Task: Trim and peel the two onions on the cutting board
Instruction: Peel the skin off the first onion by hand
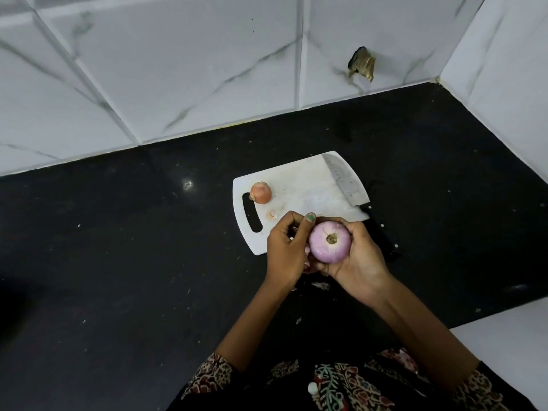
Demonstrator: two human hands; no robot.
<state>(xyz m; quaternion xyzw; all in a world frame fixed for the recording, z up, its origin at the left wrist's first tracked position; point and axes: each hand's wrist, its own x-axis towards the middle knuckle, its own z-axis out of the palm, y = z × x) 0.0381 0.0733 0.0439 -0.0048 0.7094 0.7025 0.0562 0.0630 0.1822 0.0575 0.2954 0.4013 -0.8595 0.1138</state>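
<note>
Peeled purple onion (330,245) gripped in right hand (360,256) over cutting board (302,185) near edge; left hand (286,247) thumb pressing its side. Unpeeled onion (261,192) by board's handle slot. Cleaver (345,182) along right edge. Black counter (118,262) open left.

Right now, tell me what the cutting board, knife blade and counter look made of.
Cutting board: likely plastic, matte white, thin, moulded handle slot.
Knife blade: probably steel, grey with a dull sheen.
Counter: looks like polished black stone, speckled, reflecting a light spot.
</note>
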